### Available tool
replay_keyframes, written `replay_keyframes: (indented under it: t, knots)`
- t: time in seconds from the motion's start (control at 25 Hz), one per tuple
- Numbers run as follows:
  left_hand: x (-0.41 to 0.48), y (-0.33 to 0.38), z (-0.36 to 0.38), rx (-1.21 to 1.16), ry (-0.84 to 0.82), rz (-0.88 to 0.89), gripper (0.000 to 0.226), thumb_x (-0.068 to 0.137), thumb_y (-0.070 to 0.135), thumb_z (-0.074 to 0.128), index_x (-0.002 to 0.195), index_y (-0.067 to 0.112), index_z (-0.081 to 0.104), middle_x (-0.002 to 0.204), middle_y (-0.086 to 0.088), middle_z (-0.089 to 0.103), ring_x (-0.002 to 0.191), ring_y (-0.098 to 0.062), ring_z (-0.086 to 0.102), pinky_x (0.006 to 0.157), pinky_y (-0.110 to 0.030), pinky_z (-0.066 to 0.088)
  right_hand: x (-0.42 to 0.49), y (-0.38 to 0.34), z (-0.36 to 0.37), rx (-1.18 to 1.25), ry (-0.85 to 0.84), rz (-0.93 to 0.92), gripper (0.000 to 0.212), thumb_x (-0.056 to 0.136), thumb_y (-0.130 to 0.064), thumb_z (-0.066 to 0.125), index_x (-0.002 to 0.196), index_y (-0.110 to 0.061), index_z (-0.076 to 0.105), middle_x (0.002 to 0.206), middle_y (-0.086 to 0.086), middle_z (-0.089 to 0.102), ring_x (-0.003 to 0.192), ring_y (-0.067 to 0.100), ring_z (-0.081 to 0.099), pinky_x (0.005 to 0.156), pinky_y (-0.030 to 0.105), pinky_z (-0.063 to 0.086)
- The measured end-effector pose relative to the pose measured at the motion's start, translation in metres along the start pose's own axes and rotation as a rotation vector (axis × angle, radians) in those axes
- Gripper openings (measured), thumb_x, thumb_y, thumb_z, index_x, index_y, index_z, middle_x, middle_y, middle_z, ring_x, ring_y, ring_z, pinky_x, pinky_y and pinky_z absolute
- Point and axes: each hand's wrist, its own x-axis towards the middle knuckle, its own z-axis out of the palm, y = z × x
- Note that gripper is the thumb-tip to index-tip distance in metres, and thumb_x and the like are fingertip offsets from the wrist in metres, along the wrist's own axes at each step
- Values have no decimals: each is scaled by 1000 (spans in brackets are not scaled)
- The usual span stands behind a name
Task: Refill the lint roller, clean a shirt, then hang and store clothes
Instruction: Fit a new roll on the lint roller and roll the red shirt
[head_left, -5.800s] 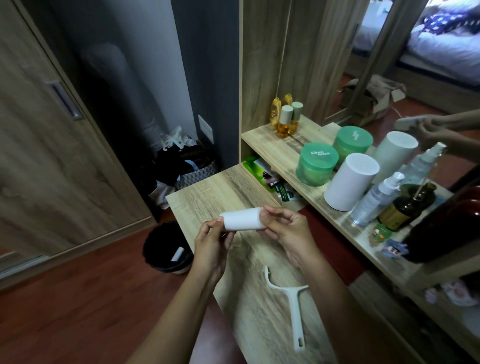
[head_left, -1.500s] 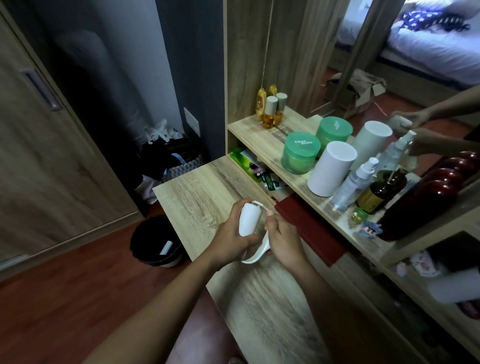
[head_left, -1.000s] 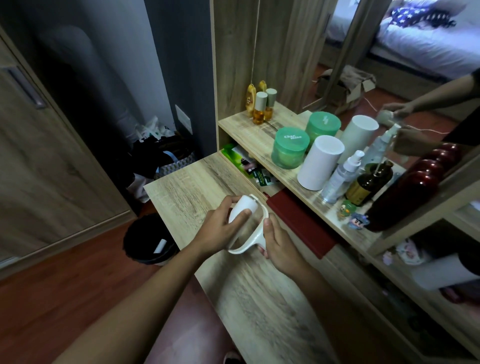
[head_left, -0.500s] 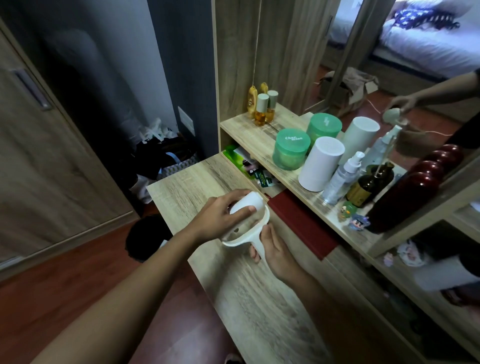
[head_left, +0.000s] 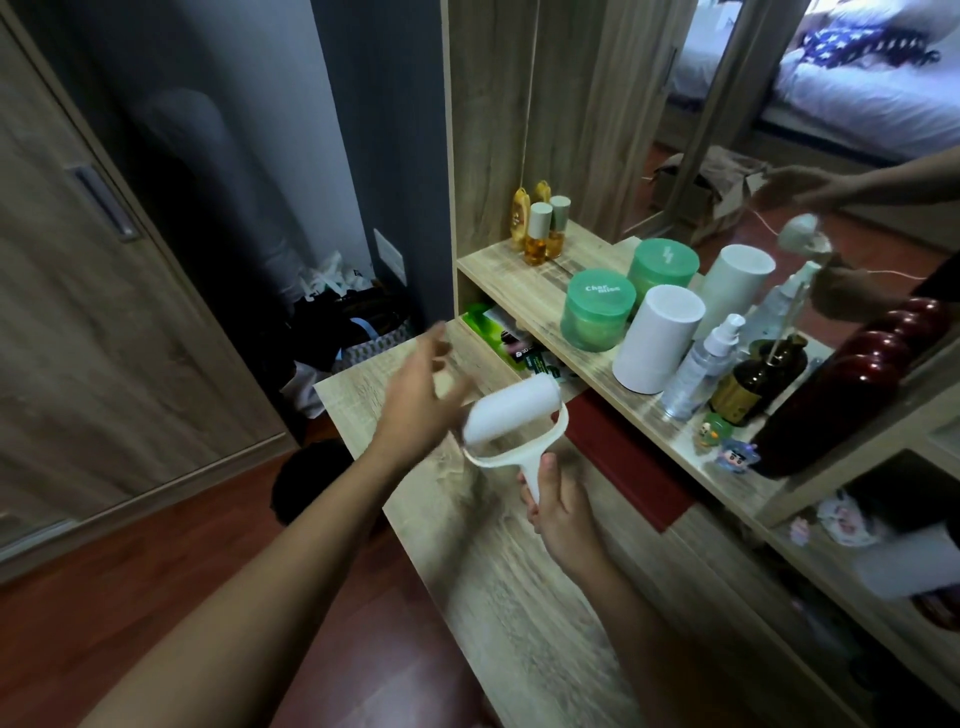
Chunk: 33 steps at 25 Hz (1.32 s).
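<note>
Lint roller (head_left: 511, 413): refill roll now seated in the frame, held over the desk (head_left: 519, 597).
Right hand (head_left: 560, 506): fingers wrapped round the handle.
Left hand (head_left: 421, 402): has let go of the roll, fingers spread (motion-blurred), just left of it.
Shelf (head_left: 524, 280) behind: green jars (head_left: 597, 312), white canister (head_left: 657, 338), spray bottle (head_left: 698, 369).
Black bin (head_left: 301, 478): on the floor, partly hidden by the left forearm.

place: home bedroom | cues: bed (head_left: 857, 98) in mirror; vanity shelf (head_left: 524, 291) with cosmetics; wardrobe door (head_left: 78, 312)
</note>
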Motion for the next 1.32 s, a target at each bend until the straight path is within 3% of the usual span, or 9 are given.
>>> replay_keyframes:
  t: [0.08, 0.36, 0.48, 0.6, 0.72, 0.84, 0.96, 1.12, 1.32]
  knots:
    - [9, 2, -7, -97, 231, -54, 50, 93, 19, 54, 140, 10, 37, 131, -7, 54, 120, -19, 51, 97, -30, 41, 1, 2, 1, -18, 12, -4, 67, 70, -70, 25, 71, -9, 54, 51, -7, 46, 40, 0, 44, 44, 17, 31]
    - [-21, -6, 2, 213, -140, 306, 62, 81, 43, 67, 133, 15, 47, 126, 1, 54, 113, -12, 51, 87, -18, 35, 2, -2, 6, -3, 35, 9, 58, 71, -71, 25, 69, -23, 57, 47, -10, 54, 43, -2, 48, 48, 19, 34]
    - [-22, -16, -8, 293, -149, 337, 53, 80, 34, 70, 125, 14, 54, 115, -3, 61, 104, -18, 56, 78, -15, 33, 6, -5, 19, 29, 18, -6, 53, 71, -68, 28, 68, -23, 56, 47, -10, 56, 44, -2, 50, 49, 18, 36]
    - [-22, -28, -31, 221, -14, 169, 45, 89, 29, 62, 129, 13, 52, 116, -5, 65, 102, -21, 61, 78, -20, 38, 10, -12, 50, 45, -11, -36, 48, 77, -60, 29, 66, -21, 55, 45, -12, 56, 42, -1, 49, 46, 15, 35]
    - [-10, -48, -77, 139, 298, -47, 37, 96, 22, 50, 130, 7, 51, 118, -12, 65, 104, -25, 63, 80, -17, 38, 19, -20, 92, 75, -48, -49, 50, 78, -58, 29, 70, -17, 56, 43, -11, 55, 40, -1, 49, 42, 12, 33]
    - [-6, -81, -139, 224, 205, 111, 35, 91, 27, 59, 120, 9, 60, 110, -6, 68, 98, -13, 63, 74, 3, 32, 32, -41, 158, 120, -102, -51, 50, 81, -52, 27, 73, -12, 56, 44, -10, 54, 41, -5, 52, 43, 8, 36]
    - [-2, -121, -200, 297, 97, 190, 53, 82, 48, 59, 122, 13, 59, 115, -2, 65, 100, -5, 56, 83, -4, 32, 47, -61, 234, 88, -136, -98, 48, 83, -50, 23, 68, -19, 55, 41, -12, 53, 39, -3, 48, 44, 10, 34]
    - [14, -176, -297, 264, 256, 126, 51, 87, 44, 54, 126, 11, 56, 120, -3, 63, 107, -10, 58, 89, -11, 37, 71, -86, 336, 67, -177, -158, 54, 84, -56, 20, 71, -15, 54, 46, -7, 44, 39, 1, 39, 43, 16, 31]
    - [42, -233, -386, 320, 357, 87, 36, 94, 26, 54, 123, 6, 59, 119, -8, 65, 102, -5, 55, 84, -5, 33, 104, -122, 414, 127, -192, -170, 49, 86, -53, 22, 70, -20, 54, 43, -9, 46, 38, 0, 40, 41, 17, 31]
